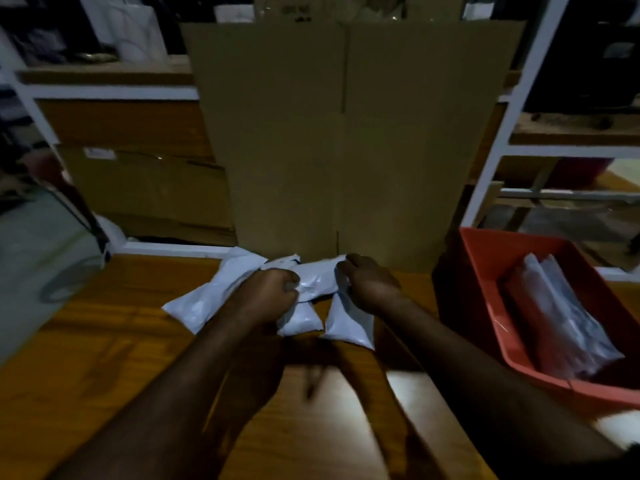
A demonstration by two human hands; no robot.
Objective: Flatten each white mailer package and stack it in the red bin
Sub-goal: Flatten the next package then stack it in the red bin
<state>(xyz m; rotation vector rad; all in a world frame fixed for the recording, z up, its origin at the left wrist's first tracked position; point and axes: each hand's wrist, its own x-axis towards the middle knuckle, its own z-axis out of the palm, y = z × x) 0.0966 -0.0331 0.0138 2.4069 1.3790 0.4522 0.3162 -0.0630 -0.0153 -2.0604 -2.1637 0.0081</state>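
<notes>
Held mailer: a small white held mailer (317,280) is stretched between the two hands, raised a little above the far part of the table, just in front of the cardboard.
Left hand: the left hand (268,294) is a curled fist clamped on the mailer's left end, knuckles up.
Right hand: the right hand (372,287) has its fingers bent over the mailer's right end, gripping that edge.
Hands, spacing: apart, with the mailer's width between them.
Loose mailers: a large mailer (214,296) lies flat to the left of the left hand. Two small mailers lie below the hands, one (301,320) near the left wrist and one (348,323) near the right wrist.
Red bin: the red bin (491,258) sits at the right edge of the table, well apart from the hands.
Bin contents: stacked mailers (568,317) lie inside; the blur hides their count.
Table: wooden table (121,341), orange-brown, dimly lit.
Backdrop: a flattened cardboard box (346,133) stands upright behind the hands, against white shelving (512,116).
</notes>
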